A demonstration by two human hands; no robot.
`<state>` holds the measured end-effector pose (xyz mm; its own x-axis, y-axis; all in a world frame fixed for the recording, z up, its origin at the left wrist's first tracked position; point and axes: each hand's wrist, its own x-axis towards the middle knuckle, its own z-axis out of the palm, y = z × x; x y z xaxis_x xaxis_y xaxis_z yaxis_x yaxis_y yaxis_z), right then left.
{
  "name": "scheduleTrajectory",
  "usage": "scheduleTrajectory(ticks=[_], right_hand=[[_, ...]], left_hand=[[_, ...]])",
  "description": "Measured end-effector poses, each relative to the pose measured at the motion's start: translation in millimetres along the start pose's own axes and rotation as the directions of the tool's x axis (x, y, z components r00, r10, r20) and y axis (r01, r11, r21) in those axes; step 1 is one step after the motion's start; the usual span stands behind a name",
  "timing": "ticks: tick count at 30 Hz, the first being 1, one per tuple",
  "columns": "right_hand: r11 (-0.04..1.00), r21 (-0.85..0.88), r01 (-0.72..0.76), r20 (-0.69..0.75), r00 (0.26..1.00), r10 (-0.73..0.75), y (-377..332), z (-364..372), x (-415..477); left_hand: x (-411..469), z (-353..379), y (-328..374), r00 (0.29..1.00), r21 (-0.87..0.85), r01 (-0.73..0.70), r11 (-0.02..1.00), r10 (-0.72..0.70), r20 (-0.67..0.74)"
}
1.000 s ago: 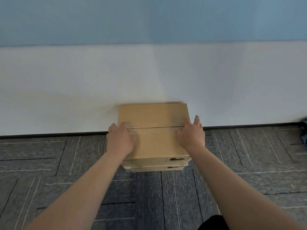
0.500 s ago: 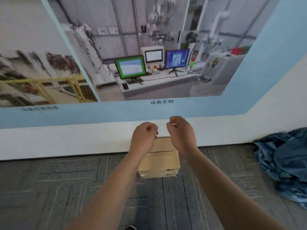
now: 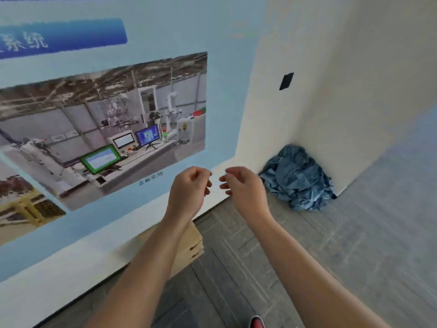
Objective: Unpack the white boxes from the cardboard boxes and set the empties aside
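Grey carpet floor [image 3: 248, 268] at wall; flat cardboard boxes [image 3: 192, 242] stacked there. Left hand [image 3: 186, 192], right hand [image 3: 243, 188] hover, loosely curled, empty. Boxes likely stiff, light; grip opposite side edges.

grey carpet floor [image 3: 331, 256], stacked cardboard boxes [image 3: 192, 242], blue cloth heap [image 3: 298, 178]

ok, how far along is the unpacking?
Done, apparently: two cardboard boxes lie stacked against the wall. In hand: nothing; left hand and right hand are loosely curled, empty. Left: cannot tell; no white boxes in view.
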<state>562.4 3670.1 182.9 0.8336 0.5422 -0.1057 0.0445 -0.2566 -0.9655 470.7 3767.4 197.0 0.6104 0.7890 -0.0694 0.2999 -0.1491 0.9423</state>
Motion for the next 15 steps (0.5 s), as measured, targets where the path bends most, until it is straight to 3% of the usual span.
scheduleTrajectory(ticks=[6, 9, 15], right_hand=[[0.998, -0.001, -0.059, -0.337, 0.94, 0.055, 33.4, -140.3, -70.3], [0.995, 0.072, -0.068, -0.505, 0.858, 0.095, 50.2, -220.8, -121.8], [0.989, 0.151, -0.013, -0.751, 0.648, 0.123, 90.7, -381.4, -260.5]], left_hand=[[-58.1, 102.9, 39.5, 0.93, 0.02, -0.097, 0.995, 0.084, 0.358], [-108.3, 167.0, 65.9, 0.86, 0.001, -0.157, 0.988, 0.136, 0.491], [-258.8, 305.3, 121.7, 0.653, -0.047, -0.303, 0.952, 0.244, 0.717]])
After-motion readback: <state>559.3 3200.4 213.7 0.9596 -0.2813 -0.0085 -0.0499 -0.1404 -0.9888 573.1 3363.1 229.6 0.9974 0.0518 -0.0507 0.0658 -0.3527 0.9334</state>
